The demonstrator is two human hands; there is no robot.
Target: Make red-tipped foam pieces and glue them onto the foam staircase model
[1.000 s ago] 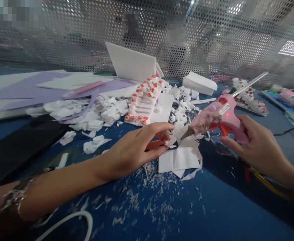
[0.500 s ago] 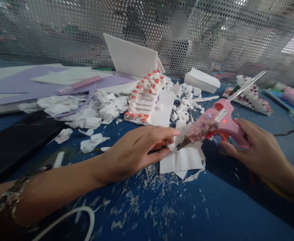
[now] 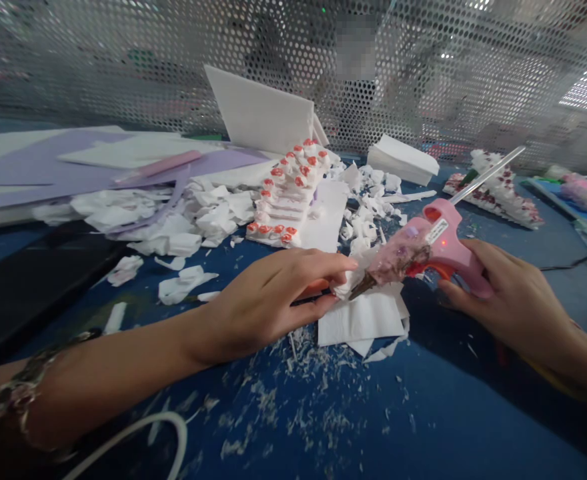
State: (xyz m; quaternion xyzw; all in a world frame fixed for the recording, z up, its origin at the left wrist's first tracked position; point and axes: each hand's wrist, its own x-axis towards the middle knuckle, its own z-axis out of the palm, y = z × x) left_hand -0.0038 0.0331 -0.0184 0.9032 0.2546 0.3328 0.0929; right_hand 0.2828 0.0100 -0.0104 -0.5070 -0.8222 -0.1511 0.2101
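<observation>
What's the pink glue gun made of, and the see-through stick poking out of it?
The glue gun is probably hard plastic, smooth and faintly shiny, judging by its even pink color; its lumpy crust is unclear. The stick may be solid glue or clear plastic, glossy because it catches light.

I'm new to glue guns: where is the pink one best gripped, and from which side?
Probably by the handle of the pink glue gun, from the right: the handle slants down toward the right hand, which holds it, while the dark nozzle points down and left.

Right hand point(image 3: 516, 300) holds a pink glue gun point(image 3: 446, 245); left hand point(image 3: 268, 300) pinches white paper point(image 3: 342, 289)
</observation>
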